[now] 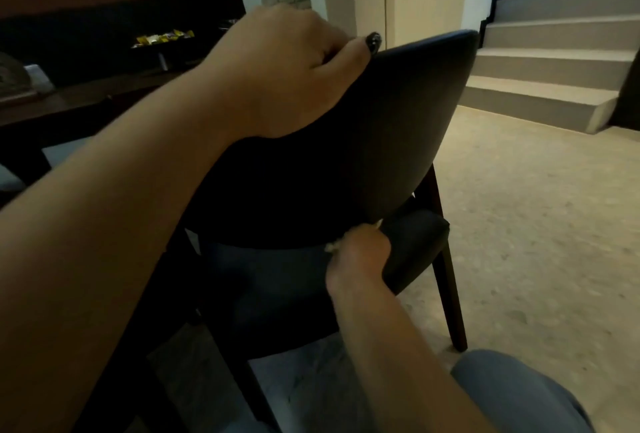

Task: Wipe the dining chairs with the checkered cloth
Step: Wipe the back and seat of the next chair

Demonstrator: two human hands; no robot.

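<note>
A dark upholstered dining chair point(398, 127) with brown wooden legs fills the middle of the view, its curved backrest facing me. My left hand point(287, 68) grips the top edge of the backrest, thumb on the near side. My right hand point(360, 259) is low, at the gap between backrest and seat, curled round the cloth point(332, 247). Only a small pale scrap of the cloth shows by the fingers; its pattern is hidden. The hand presses against the back edge of the seat cushion.
A dark dining table point(69, 103) stands to the left, with a tray of small packets point(162, 39) behind it. Grey stairs point(554, 51) rise at the back right. Pale floor point(536, 224) spreads to the right. My knee point(512, 394) is at the bottom right.
</note>
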